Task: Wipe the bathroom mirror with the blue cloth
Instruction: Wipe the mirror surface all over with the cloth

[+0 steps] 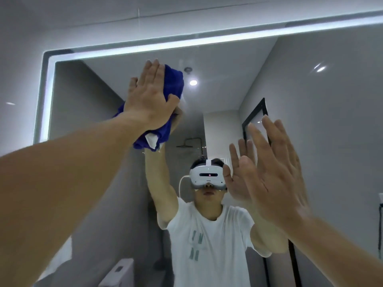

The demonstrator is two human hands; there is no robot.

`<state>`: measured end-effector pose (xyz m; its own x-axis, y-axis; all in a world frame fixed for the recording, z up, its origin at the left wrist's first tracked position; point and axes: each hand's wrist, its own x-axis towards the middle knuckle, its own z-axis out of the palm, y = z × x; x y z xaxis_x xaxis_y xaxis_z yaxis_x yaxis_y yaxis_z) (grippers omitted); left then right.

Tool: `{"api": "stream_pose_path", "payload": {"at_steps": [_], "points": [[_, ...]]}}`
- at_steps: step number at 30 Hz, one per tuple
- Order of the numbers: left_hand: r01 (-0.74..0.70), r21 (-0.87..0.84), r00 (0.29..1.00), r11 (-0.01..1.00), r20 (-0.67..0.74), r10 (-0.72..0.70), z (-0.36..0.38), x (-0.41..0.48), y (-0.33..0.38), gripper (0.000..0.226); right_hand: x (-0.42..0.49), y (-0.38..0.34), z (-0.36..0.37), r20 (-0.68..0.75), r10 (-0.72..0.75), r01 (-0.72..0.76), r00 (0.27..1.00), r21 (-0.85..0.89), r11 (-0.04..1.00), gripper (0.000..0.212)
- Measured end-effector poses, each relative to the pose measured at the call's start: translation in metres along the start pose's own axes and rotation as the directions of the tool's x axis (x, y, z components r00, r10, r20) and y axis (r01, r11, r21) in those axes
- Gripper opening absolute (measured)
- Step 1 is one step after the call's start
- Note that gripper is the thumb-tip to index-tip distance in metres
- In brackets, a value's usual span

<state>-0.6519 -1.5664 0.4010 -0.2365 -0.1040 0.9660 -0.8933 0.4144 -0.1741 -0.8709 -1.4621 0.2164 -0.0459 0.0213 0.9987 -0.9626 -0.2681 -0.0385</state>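
Note:
The bathroom mirror (310, 125) fills most of the view, edged by a lit white strip along its top and left sides. My left hand (149, 96) is raised high near the mirror's upper left, its fingers straight, pressing the bunched blue cloth (174, 83) flat against the glass. Part of the cloth hangs below my wrist, showing a white label. My right hand (275, 172) is held up at the right with its fingers spread and straight, palm toward the glass, holding nothing. Whether it touches the mirror is unclear.
The mirror reflects a person in a white T-shirt and a white headset (207, 176), a shower head (185, 144), ceiling spotlights and a black-framed door (256, 117). A white toilet cistern (121, 272) shows at the bottom. Grey wall surrounds the mirror.

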Motion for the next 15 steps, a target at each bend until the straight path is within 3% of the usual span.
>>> {"api": "stream_pose_path", "payload": {"at_steps": [5, 9, 12, 15], "points": [[0.159, -0.088, 0.984, 0.983, -0.063, -0.165, 0.011, -0.042, 0.04, 0.078, 0.012, -0.005, -0.005, -0.005, 0.026, -0.026, 1.0, 0.039, 0.999, 0.06], [-0.184, -0.187, 0.977, 0.965, -0.141, 0.159, 0.038, -0.138, 0.068, 0.078, 0.014, -0.019, 0.0, -0.048, 0.033, -0.029, 0.998, 0.076, 0.997, 0.058], [-0.548, 0.007, 0.834, 0.836, -0.072, 0.547, 0.058, -0.181, 0.062, 0.056, 0.004, -0.021, 0.002, -0.064, -0.015, 0.019, 0.998, 0.048, 0.999, 0.055], [-0.701, 0.124, 0.712, 0.703, 0.063, 0.699, 0.062, -0.177, 0.052, 0.055, 0.002, -0.014, -0.003, -0.071, -0.008, 0.011, 0.997, 0.038, 0.999, 0.054]]}}
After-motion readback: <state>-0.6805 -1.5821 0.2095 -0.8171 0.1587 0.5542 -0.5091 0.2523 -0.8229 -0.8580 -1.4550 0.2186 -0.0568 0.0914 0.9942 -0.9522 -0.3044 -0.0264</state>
